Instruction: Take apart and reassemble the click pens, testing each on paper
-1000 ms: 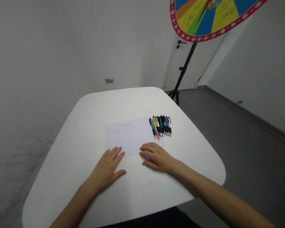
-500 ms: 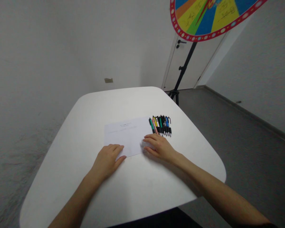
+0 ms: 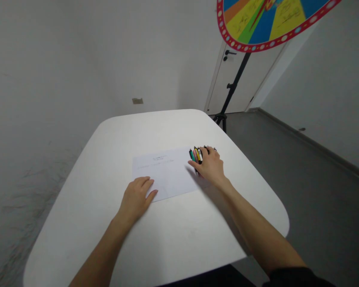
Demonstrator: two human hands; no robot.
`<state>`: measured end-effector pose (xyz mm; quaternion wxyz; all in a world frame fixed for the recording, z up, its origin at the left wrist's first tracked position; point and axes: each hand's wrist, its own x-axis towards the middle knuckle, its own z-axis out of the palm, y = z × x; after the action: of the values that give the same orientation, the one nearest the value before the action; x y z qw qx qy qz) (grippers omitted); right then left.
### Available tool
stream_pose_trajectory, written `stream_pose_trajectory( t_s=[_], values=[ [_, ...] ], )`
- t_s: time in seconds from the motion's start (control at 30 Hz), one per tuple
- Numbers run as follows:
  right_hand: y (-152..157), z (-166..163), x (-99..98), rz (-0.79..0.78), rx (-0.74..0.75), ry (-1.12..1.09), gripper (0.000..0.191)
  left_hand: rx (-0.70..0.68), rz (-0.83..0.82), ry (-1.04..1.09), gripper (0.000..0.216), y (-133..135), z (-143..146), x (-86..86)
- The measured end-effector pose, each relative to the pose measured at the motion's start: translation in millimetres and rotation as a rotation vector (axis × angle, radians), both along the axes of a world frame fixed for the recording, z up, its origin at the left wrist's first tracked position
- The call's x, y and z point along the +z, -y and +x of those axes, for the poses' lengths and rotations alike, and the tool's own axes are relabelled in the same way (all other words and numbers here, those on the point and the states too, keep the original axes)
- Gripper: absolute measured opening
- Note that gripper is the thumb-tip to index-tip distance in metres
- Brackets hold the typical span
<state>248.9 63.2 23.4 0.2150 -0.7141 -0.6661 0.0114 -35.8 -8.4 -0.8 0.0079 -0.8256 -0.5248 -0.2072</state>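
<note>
from where i stand this looks like a plain office or meeting room, though which i can't say for sure. the walls [image 3: 107, 52] are bare and pale, the floor [image 3: 317, 199] grey, the door [image 3: 253, 79] white with a black lever handle [image 3: 227, 52]. a white round-cornered table [image 3: 179, 231] bears a written-on paper [image 3: 167, 179] and pens [image 3: 196, 155]; a colourful spinning wheel [image 3: 266, 32] tops a black stand [image 3: 232, 87].

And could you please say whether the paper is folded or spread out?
Spread out: the paper lies flat on the table, writing facing up, the left hand at one corner.
</note>
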Motion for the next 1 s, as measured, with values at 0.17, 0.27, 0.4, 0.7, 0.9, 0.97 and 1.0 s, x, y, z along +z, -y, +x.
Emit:
stream_pose_trajectory(
  t_s=[0.17, 0.27, 0.4, 0.7, 0.9, 0.97, 1.0],
  values=[
    [0.4, -1.4, -11.8, -0.095, -0.036, 0.018, 0.074, -0.002, 0.017, -0.018, 0.032, 0.3, -3.8, -6.7],
    [-0.8, -1.3, -13.4, -0.105, -0.042, 0.044, 0.070, -0.012, 0.017, -0.031, 0.032, 0.4, -4.3, -9.3],
    [-2.7, 0.5, -13.2, -0.086, -0.043, 0.071, 0.062, -0.018, 0.033, -0.049, 0.033, 0.0, -5.0, -12.0],
    [-4.5, 7.6, -11.7, -0.126, -0.106, 0.088, 0.074, -0.029, 0.073, -0.075, 0.033, -0.1, -6.1, -13.7],
    [-4.1, 11.3, -11.4, -0.115, -0.059, 0.044, 0.074, -0.040, 0.084, -0.076, 0.033, -0.6, -6.5, -14.0],
    [-4.3, 12.1, -12.4, -0.106, -0.042, 0.033, 0.075, -0.041, 0.079, -0.071, 0.033, -0.5, -6.9, -14.4],
    [-4.4, 12.6, -12.9, -0.104, -0.035, 0.025, 0.075, -0.040, 0.076, -0.066, 0.033, -0.4, -7.2, -14.6]
  ],
)
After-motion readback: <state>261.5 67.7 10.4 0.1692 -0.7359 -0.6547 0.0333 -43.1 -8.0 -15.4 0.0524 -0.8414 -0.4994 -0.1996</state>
